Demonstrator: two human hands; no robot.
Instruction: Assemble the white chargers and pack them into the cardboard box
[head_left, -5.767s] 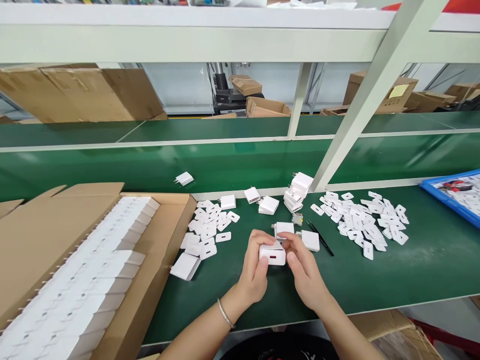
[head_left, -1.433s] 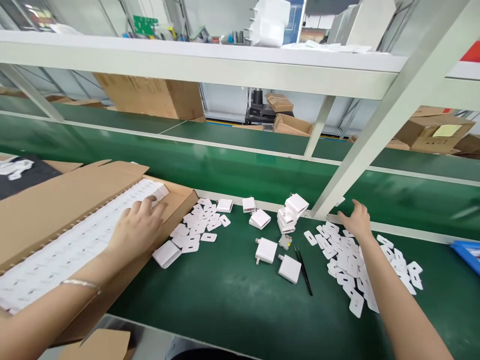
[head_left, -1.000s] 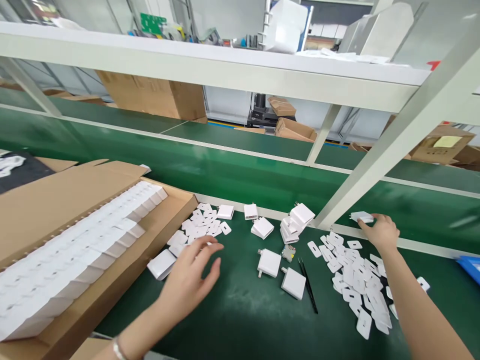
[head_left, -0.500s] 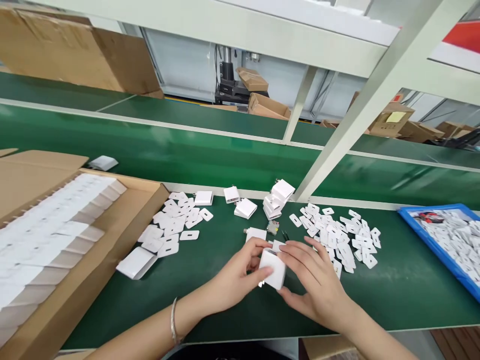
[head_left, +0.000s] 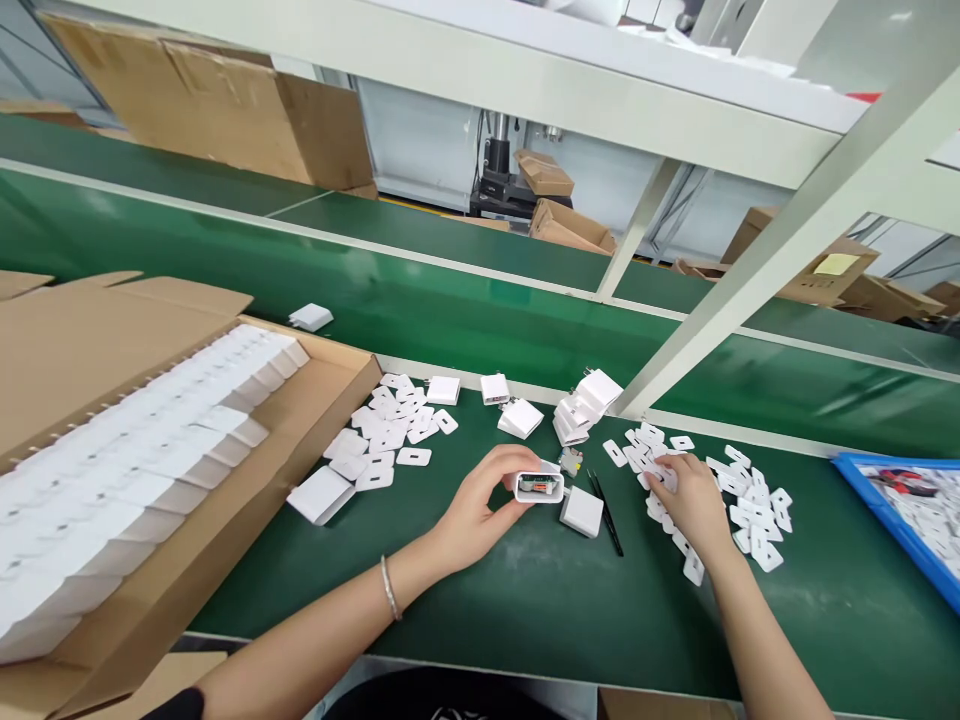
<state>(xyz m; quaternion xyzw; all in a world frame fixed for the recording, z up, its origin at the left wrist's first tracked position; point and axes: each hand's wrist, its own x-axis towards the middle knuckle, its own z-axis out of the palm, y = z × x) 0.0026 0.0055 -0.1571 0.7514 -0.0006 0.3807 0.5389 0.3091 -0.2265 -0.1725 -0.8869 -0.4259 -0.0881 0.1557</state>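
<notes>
Head view: smooth, round-cornered, open-ended housing (head_left: pixel 541 498) in left hand (head_left: pixel 478 512)

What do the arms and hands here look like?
The left hand and the right hand are a person's, both without gloves. A thin, silvery, ring-shaped bracelet circles the left wrist; the right wrist shows none. The edge of a black fabric sleeve shows higher up the left arm; no sleeve is in view on the right.
</notes>
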